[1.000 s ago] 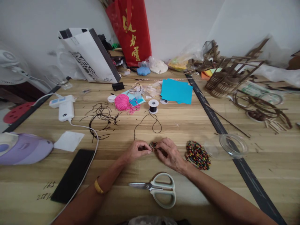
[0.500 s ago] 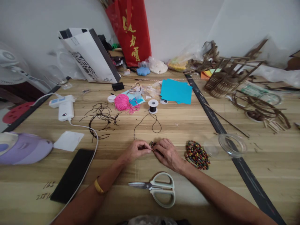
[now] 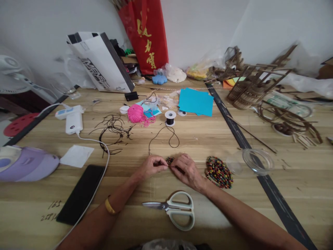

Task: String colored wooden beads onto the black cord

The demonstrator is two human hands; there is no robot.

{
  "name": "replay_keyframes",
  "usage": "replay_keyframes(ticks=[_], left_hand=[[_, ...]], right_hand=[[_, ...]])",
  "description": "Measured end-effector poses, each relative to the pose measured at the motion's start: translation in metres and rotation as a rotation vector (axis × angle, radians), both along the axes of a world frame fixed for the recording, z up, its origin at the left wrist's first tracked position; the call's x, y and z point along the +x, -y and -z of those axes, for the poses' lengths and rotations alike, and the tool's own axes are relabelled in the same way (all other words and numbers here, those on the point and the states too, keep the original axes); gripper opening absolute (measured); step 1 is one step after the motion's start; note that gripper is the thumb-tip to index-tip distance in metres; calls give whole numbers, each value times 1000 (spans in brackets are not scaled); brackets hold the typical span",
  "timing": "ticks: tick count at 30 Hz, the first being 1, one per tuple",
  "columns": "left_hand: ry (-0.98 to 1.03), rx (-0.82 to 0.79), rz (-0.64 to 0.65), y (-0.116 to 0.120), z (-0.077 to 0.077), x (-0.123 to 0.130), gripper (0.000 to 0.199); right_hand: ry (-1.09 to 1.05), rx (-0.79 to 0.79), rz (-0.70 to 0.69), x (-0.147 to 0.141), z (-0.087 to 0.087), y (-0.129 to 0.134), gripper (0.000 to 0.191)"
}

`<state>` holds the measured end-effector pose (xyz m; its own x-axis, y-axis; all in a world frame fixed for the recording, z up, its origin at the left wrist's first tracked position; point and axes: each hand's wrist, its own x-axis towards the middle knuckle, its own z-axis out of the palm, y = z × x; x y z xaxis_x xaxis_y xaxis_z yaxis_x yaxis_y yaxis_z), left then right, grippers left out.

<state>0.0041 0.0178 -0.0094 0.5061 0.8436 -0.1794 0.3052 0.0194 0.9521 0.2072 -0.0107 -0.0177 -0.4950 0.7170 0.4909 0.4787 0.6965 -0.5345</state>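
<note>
Beads by the right hand, wood-grained table beneath, pale wall behind.

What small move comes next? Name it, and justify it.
Probably a gentle pull apart, left hand against right hand: their fingers nearly meet beside the small bead cluster, and black cord runs from the spool toward the left hand. Whatever lies between them is too small to make out, so light tension seems wise.
</note>
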Motion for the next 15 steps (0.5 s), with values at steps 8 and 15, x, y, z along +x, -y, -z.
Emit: replay_keyframes(ticks=[8,15], left_hand=[[-15,32,19,0,-1,0,21],[-16,25,21,1,-5,0,14]], right_hand=[[-170,-81,6,-3,0,0,6],[-239,-152,-6,-4,2,1,6]])
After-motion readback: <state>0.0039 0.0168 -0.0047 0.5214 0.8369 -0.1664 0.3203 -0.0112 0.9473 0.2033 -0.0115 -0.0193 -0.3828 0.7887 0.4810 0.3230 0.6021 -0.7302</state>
